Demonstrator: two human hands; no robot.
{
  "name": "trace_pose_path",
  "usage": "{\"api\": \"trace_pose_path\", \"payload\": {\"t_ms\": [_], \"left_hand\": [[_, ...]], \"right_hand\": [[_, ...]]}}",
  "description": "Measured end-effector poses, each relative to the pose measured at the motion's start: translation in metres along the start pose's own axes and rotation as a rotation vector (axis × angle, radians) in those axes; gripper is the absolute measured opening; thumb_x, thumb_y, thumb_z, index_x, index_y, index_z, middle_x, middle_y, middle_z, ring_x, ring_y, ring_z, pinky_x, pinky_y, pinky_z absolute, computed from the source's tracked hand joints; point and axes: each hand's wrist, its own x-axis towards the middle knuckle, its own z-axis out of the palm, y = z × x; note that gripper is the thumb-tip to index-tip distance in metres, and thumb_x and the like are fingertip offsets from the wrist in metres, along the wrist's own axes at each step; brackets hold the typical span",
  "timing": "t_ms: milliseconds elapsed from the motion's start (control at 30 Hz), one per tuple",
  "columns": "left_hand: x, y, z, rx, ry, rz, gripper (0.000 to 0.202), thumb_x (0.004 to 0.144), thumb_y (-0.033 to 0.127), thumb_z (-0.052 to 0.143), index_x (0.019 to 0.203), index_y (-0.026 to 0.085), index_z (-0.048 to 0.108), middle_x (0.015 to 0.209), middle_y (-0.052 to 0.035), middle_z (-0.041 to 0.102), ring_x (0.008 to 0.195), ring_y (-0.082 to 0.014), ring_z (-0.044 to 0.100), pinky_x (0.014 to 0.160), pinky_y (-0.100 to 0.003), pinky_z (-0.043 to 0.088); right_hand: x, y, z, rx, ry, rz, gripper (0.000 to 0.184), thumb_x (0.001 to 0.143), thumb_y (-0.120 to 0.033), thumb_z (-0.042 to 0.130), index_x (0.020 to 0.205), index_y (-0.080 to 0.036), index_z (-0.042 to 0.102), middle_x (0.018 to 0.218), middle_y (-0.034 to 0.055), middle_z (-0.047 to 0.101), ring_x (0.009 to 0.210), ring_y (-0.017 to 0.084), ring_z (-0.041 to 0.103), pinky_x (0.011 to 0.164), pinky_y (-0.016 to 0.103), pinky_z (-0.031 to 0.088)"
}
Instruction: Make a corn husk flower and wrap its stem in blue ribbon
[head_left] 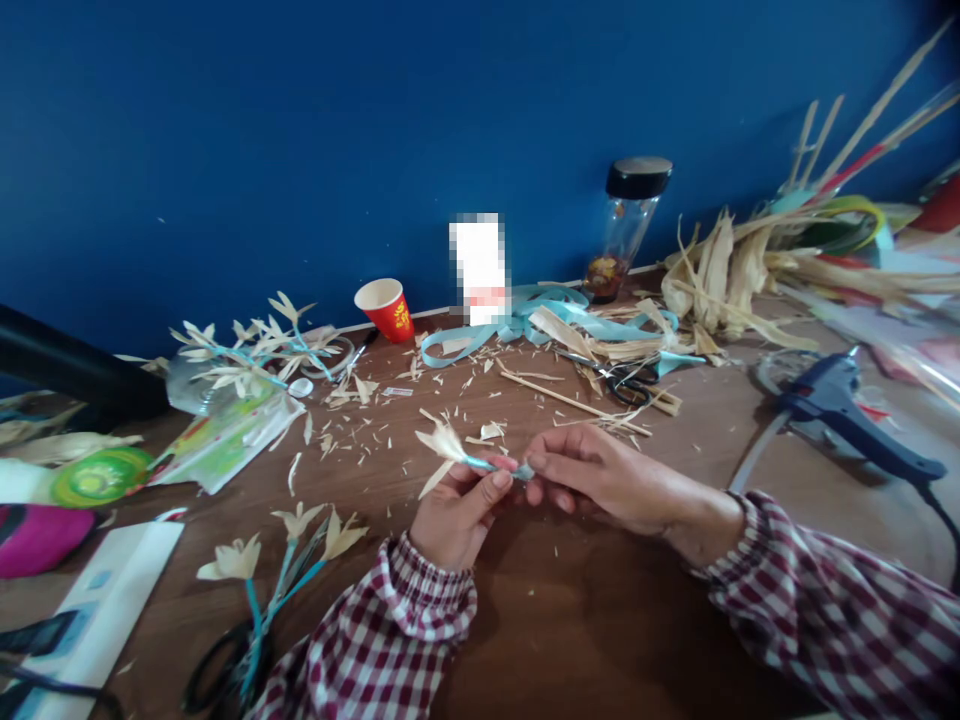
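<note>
A small cream husk flower [444, 442] on a thin stem wrapped in light-blue tape is held over the brown table [570, 600]. My left hand [456, 515] pinches the stem just under the bloom, fingers closed. My right hand [600, 478] pinches the other end of the stem, fingers closed. Both wrists wear red-and-white checked sleeves.
Finished husk flowers [300, 535] lie front left, more [247, 350] by a glass at the back left. Scissors [626, 380], blue ribbon [517, 322], dry husks [720, 275], a red paper cup [386, 308], a black-lidded jar [626, 225] and a blue glue gun [847, 410] surround the hands.
</note>
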Motion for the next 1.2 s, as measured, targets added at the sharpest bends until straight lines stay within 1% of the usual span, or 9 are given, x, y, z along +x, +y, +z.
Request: {"api": "trace_pose_path", "payload": {"t_ms": [100,200,300,400,500,667,833,967,1200], "left_hand": [[0.0,0.0,-0.001,0.009,0.058,0.02,0.017,0.052,0.025,0.082,0.063,0.018,0.07,0.065,-0.0012,0.069,0.057,-0.0122,0.062,0.059,-0.026,0.051],[-0.002,0.001,0.001,0.024,0.071,0.019,0.017,0.055,0.024,0.081,0.066,0.017,0.071,0.06,-0.0008,0.068,0.055,-0.0112,0.061,0.057,-0.024,0.05],[-0.003,0.002,0.003,0.04,0.077,0.013,0.019,0.055,0.026,0.081,0.066,0.016,0.07,0.058,-0.001,0.067,0.055,-0.0123,0.063,0.055,-0.024,0.05],[-0.004,0.003,0.005,0.05,0.1,0.004,0.022,0.054,0.027,0.082,0.065,0.015,0.068,0.057,-0.001,0.067,0.057,-0.0148,0.064,0.053,-0.024,0.05],[-0.004,0.003,0.007,0.06,0.148,-0.011,0.025,0.053,0.028,0.082,0.065,0.014,0.065,0.061,-0.0019,0.068,0.058,-0.0157,0.065,0.05,-0.023,0.049],[-0.002,-0.001,0.006,0.109,0.151,0.053,0.025,0.059,0.03,0.079,0.066,0.014,0.06,0.058,0.0007,0.064,0.057,-0.015,0.064,0.047,-0.021,0.048],[0.002,-0.009,-0.002,0.147,0.05,0.117,0.019,0.067,0.028,0.073,0.073,0.015,0.062,0.063,0.0012,0.064,0.058,-0.0121,0.06,0.058,-0.025,0.049],[0.004,-0.015,-0.008,0.185,0.051,0.162,0.013,0.07,0.026,0.071,0.07,0.015,0.064,0.064,0.0013,0.063,0.063,-0.0124,0.06,0.064,-0.026,0.049],[0.005,-0.015,-0.005,0.128,0.091,0.15,0.018,0.066,0.026,0.074,0.064,0.014,0.061,0.061,0.0021,0.064,0.054,-0.0088,0.057,0.055,-0.022,0.047]], "right_hand": [[0.001,0.0,0.001,-0.007,0.017,-0.003,0.035,0.087,-0.046,0.046,0.077,-0.016,0.062,0.052,-0.0051,0.048,0.038,0.004,0.032,0.034,0.016,0.019],[0.003,0.001,0.002,-0.055,0.034,-0.026,0.035,0.089,-0.043,0.043,0.077,-0.016,0.062,0.052,-0.0044,0.051,0.038,0.004,0.034,0.035,0.017,0.022],[0.005,0.002,0.002,-0.108,0.055,-0.096,0.033,0.09,-0.039,0.043,0.078,-0.016,0.062,0.061,-0.001,0.06,0.042,0.005,0.042,0.038,0.017,0.028],[0.004,0.001,0.003,-0.141,0.068,-0.167,0.029,0.091,-0.034,0.043,0.079,-0.015,0.063,0.072,0.0027,0.067,0.052,0.008,0.053,0.046,0.018,0.037],[0.002,-0.002,0.006,-0.189,0.11,-0.19,0.025,0.09,-0.03,0.045,0.081,-0.015,0.063,0.067,0.0012,0.066,0.054,0.009,0.057,0.049,0.018,0.04],[0.001,-0.003,0.01,-0.307,0.171,-0.23,0.023,0.09,-0.026,0.045,0.076,-0.017,0.06,0.061,-0.0016,0.063,0.054,0.009,0.058,0.051,0.019,0.041],[0.002,0.002,0.01,-0.406,0.213,-0.273,0.02,0.09,-0.025,0.044,0.078,-0.017,0.059,0.061,-0.0022,0.061,0.052,0.009,0.056,0.05,0.018,0.039],[0.002,0.005,0.011,-0.474,0.267,-0.3,0.018,0.089,-0.023,0.046,0.077,-0.018,0.058,0.057,-0.0036,0.059,0.049,0.008,0.055,0.049,0.018,0.038],[0.003,0.009,0.012,-0.624,0.312,-0.386,0.018,0.089,-0.023,0.047,0.075,-0.019,0.057,0.063,-0.0033,0.059,0.054,0.008,0.052,0.052,0.019,0.036]]}}
